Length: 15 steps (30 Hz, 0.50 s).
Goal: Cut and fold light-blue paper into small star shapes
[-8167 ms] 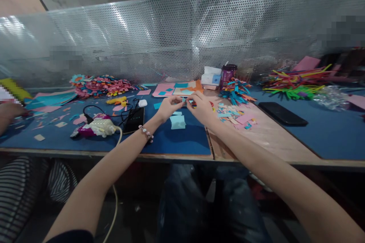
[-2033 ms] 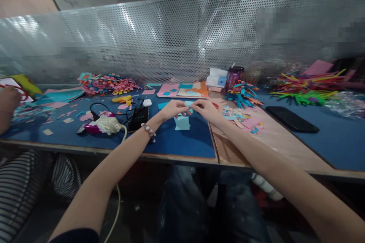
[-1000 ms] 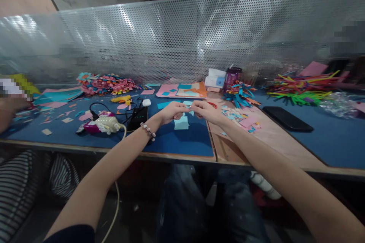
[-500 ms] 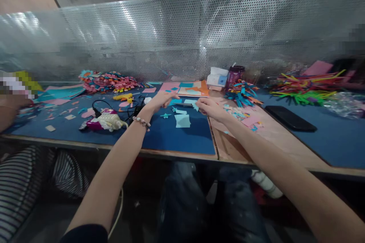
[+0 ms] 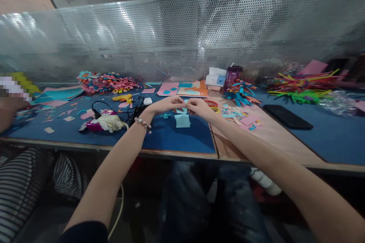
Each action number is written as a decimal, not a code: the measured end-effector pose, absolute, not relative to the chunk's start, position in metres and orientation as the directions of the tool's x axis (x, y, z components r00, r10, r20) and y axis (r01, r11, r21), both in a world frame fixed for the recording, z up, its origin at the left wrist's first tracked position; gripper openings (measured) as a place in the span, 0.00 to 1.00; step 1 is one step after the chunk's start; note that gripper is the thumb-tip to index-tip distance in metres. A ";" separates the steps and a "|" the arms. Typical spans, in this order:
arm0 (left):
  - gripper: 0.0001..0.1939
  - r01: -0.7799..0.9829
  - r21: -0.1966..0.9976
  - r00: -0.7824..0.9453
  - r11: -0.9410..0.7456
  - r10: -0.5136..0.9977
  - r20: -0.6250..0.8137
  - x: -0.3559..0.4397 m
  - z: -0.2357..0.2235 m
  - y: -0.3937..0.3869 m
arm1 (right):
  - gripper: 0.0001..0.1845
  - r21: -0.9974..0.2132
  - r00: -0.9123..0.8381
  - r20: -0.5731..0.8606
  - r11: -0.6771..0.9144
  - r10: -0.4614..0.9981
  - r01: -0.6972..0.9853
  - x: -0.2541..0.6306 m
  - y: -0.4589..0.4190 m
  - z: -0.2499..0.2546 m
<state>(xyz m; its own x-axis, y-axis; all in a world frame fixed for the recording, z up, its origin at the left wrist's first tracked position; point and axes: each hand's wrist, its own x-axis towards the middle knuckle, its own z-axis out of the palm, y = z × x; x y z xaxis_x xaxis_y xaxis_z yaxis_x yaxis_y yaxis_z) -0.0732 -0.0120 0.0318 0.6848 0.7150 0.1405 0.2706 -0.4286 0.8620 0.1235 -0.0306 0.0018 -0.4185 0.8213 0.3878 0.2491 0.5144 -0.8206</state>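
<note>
1. Head view: holds left hand (image 5: 167, 104) and right hand (image 5: 199, 107) nearly fingertip to fingertip above a blue mat (image 5: 182, 140).
2. Curls thumb and fingers close together on both hands; cannot tell whether either clamps the bit of pale blue paper (image 5: 186, 101) between the fingertips, being too small and covered.
3. Shows a pale blue sheet (image 5: 182, 120) on the mat, just below the fingertips on the wearer's side.
4. Shows a small blue cutout (image 5: 165, 116) left of that sheet, near the left hand.
5. Has red and yellow loops (image 5: 212, 104) just beside the right hand, left of paper scraps (image 5: 242, 117) and a dark phone (image 5: 286, 117).
6. Shows pink and orange sheets (image 5: 168, 86) beyond the hands, a yellow glue gun (image 5: 122, 98) to the left.
7. Includes a co-worker's hand (image 5: 8, 108) at the left edge.
</note>
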 end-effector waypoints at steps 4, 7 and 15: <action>0.16 0.184 0.905 0.632 -0.385 0.751 0.191 -0.083 0.029 -0.002 | 0.22 -0.812 -0.396 0.410 0.527 0.822 0.252 0.108 -0.018 0.011; 0.16 0.185 0.924 0.600 -0.336 0.783 0.164 -0.095 0.031 0.004 | 0.23 -0.790 -0.367 0.426 0.538 0.827 0.295 0.102 -0.006 0.010; 0.17 0.625 0.695 0.410 -0.357 0.907 0.097 -0.124 0.031 0.015 | 0.20 -0.285 -0.515 0.512 0.701 0.688 0.654 0.101 0.008 -0.024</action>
